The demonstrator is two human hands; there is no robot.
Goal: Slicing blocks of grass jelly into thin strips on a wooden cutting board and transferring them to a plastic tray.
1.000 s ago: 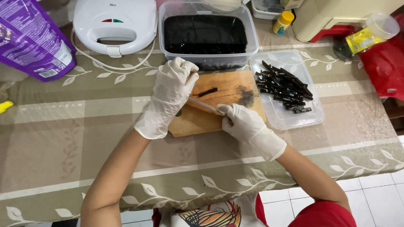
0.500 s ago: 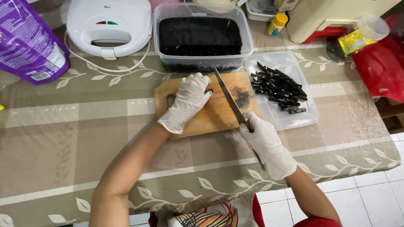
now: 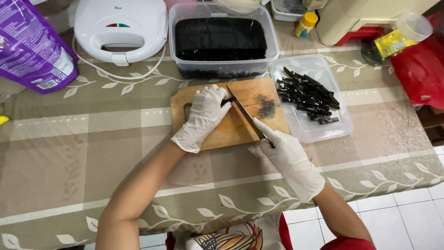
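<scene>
While the left hand (image 3: pixel 202 118) lies flat, the right hand (image 3: pixel 289 159) angles a knife (image 3: pixel 244 112).

Compared with one second earlier, the right hand (image 3: pixel 290 159) no longer lies on the cutting board (image 3: pixel 236 122) beside the left; it now sits off the board's near right corner, gripping a knife (image 3: pixel 245 115) whose blade runs diagonally up and left across the wood. The left hand (image 3: pixel 203 115), previously raised over the board's far edge with fingers spread, now rests flat on the left half of the board, its fingertips touching a small dark piece at the blade's tip. Relative to half a second earlier, the blade lies lower and closer to the left hand.
</scene>
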